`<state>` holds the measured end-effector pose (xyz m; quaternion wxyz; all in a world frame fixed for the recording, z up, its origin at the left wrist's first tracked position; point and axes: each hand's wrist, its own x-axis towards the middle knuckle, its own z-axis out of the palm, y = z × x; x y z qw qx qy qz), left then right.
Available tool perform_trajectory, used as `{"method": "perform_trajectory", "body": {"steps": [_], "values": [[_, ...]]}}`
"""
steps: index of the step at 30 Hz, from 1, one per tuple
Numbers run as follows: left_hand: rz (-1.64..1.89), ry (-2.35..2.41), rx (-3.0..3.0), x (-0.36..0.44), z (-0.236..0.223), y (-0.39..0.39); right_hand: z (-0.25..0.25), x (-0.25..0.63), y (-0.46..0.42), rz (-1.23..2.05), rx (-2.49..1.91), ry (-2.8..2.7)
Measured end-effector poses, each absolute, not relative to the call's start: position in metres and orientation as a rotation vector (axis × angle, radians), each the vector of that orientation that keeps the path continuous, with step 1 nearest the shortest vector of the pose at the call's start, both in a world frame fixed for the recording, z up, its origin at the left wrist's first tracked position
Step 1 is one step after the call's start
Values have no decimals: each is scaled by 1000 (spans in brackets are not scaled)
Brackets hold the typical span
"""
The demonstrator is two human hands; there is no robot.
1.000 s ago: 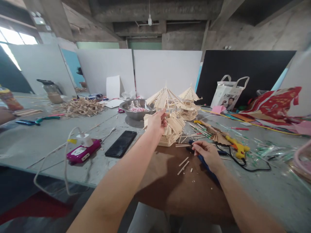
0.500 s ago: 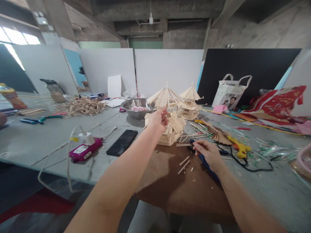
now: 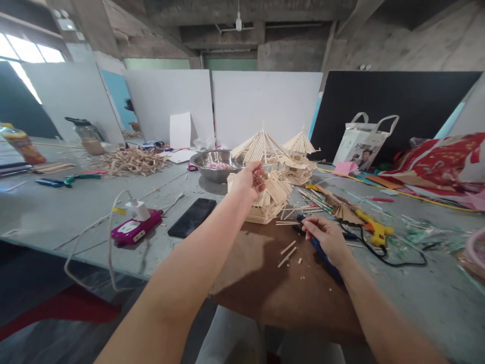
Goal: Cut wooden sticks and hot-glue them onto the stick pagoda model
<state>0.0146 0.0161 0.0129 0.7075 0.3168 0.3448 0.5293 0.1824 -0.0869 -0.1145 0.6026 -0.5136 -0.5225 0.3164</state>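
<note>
My left hand [image 3: 250, 183] reaches forward to the front of a small pavilion model [image 3: 263, 205] made of pale wooden sticks. Its fingers are curled closed, and what they hold, if anything, is hidden. My right hand [image 3: 328, 240] hovers at the right of a brown board [image 3: 261, 273], thumb and fingertips pressed together. I cannot make out anything in that pinch. A blue-handled hand tool [image 3: 323, 259], resembling pliers, lies spread beneath it; whether the hand touches it is unclear. Short cut sticks [image 3: 287, 257] and tiny offcuts lie on the board between my hands.
Behind stand a second stick pavilion [image 3: 299, 156] and a steel bowl [image 3: 212, 174]. At left are a phone [image 3: 192, 217], a purple power strip [image 3: 136, 228] and a stick pile [image 3: 132, 163]. A yellow glue gun [image 3: 375, 230] with its black cable lies right.
The camera view has shifted slightly, so the whole scene sits a little higher and further right. Both hands keep nearly the same place and pose relative to the table.
</note>
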Motion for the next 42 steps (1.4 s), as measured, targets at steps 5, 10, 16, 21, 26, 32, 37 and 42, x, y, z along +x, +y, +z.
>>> {"method": "perform_trajectory", "body": {"steps": [5,10,16,21,26,32,37,42], "values": [[1103,734,720,14,13,22,-113,182,-87,729,-1183,-1216],[1035,684,744,13,13,27,-112,182,-89,728,-1187,-1208],[1022,654,769,10,11,31,-111,182,-89,730,-1188,-1192],[1042,651,774,9,8,33,-112,181,-89,736,-1184,-1189],[1057,625,772,10,6,33,-112,182,-90,722,-1192,-1198],[1091,628,758,11,5,31,-111,181,-90,701,-1208,-1217],[1117,625,755,11,5,30,-110,181,-91,705,-1211,-1215],[1126,647,752,12,6,29,-111,181,-91,685,-1231,-1232]]}}
